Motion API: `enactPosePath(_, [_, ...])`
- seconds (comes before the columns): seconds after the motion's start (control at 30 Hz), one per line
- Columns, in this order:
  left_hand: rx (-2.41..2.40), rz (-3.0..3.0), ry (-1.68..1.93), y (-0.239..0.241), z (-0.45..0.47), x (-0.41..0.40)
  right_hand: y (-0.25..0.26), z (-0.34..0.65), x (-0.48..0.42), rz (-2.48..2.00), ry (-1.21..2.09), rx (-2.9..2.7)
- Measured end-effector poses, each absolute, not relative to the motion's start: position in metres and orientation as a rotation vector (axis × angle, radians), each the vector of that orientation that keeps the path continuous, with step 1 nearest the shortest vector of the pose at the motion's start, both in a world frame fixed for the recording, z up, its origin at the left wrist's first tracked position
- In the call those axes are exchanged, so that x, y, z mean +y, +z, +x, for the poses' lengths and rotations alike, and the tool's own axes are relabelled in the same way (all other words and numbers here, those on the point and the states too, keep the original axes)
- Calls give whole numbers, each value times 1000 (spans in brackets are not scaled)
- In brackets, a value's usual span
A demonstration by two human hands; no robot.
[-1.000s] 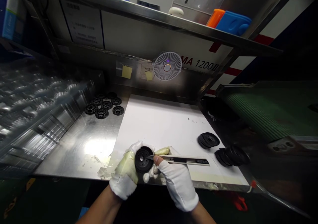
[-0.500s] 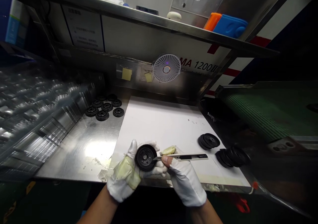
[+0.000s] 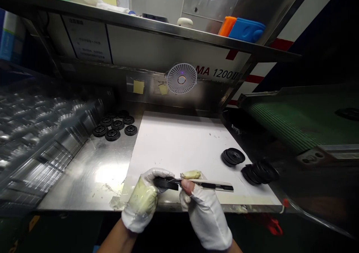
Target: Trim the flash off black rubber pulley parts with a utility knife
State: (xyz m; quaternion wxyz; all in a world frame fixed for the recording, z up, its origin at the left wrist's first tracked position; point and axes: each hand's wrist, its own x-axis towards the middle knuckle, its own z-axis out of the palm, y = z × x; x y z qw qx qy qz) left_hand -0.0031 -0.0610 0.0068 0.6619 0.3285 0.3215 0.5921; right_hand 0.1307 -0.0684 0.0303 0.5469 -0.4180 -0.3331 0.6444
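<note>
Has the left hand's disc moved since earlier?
Yes: relative to the white sheet, the black disc has tilted from face-on to nearly edge-on.

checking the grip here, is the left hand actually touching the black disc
Touching. The head view shows the gloved left hand gripping the black disc, seen nearly edge-on, with no gap between them.
</note>
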Motion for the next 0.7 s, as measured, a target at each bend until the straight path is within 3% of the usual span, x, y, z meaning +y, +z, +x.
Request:
enactPosePath(0.27, [788,825,1352,13,-1,-61,36,131,-73,-1119,1329,-954])
enactPosePath(0.7, [785,779,1336,18,2,-60,34,133,-77,-1135,1368,-980])
